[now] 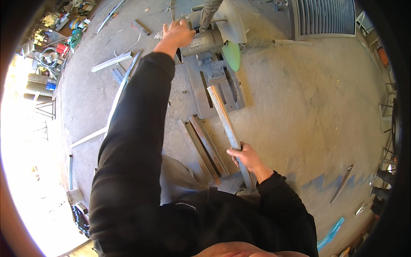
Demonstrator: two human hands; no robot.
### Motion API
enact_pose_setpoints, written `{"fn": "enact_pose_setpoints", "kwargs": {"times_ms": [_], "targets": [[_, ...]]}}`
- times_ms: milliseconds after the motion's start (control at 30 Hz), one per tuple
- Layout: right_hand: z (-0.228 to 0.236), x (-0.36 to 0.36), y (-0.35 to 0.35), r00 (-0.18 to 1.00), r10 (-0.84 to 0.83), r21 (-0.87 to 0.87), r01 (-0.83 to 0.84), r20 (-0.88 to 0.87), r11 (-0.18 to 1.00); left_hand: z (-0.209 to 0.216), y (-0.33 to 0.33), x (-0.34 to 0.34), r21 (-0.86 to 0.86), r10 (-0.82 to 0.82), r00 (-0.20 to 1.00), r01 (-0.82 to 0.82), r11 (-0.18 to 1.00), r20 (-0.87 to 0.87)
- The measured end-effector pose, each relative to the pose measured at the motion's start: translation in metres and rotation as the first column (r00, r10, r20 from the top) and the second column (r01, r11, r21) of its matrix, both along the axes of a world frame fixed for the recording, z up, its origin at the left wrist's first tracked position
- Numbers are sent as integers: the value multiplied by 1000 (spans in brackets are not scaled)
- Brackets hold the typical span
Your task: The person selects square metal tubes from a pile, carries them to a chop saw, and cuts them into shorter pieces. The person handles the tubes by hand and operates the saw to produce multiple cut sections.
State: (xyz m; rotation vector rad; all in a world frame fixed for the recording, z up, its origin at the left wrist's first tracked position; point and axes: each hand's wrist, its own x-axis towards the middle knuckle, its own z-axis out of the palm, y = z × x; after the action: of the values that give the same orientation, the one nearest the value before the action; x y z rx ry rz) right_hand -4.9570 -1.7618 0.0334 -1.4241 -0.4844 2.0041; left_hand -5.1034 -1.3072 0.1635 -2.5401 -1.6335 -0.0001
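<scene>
A grey, scuffed concrete floor [291, 94] is spreading beneath the person, with clutter [51, 38] piling up near the rim at ten o'clock, bright light [25, 150] flooding in around nine and a louvred metal panel [325, 19] lying between one and two. At twelve a grey machine [201, 45] is standing on a slotted base plate [214, 109], a green rounded piece [231, 55] showing at its right. The right hand [248, 158] is gripping a metal bar [224, 118], thumb crossing its upper face and fingers curling around beneath, pinching it; from those fingers the bar is running toward eleven o'clock, its far end hanging over the base plate, while the near end is pointing to six, beside the person's leg. The left hand [177, 34] is resting at the machine's upper left, thumb standing apart; how tightly its other fingers are closing, I cannot tell. Counting up: one bar is sitting in the hand, at least two floor bars [208, 145] are lying side by side left of it, and one machine and one panel are showing.
</scene>
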Motion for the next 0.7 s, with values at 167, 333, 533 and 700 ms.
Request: {"fn": "enact_pose_setpoints", "kwargs": {"times_ms": [167, 333, 533, 700], "targets": [[4, 2, 8, 978, -41, -25, 37, -207, 999, -9, -126, -43, -108, 159, 815, -118, 987, 558], [7, 6, 21, 895, -80, -109, 35, -438, 993, -59, -295, -44, -867, 617, 646, 151, 475, 450], [8, -10, 27, 839, -202, -199, 114, -506, 973, -102, -310, -22, -888, 671, 587, 233, 396, 453], [2, -31, 24, 932, -275, -236, 220, -235, 946, -126, -292, -8, -790, 678, 410, 253, 558, 610]]}}
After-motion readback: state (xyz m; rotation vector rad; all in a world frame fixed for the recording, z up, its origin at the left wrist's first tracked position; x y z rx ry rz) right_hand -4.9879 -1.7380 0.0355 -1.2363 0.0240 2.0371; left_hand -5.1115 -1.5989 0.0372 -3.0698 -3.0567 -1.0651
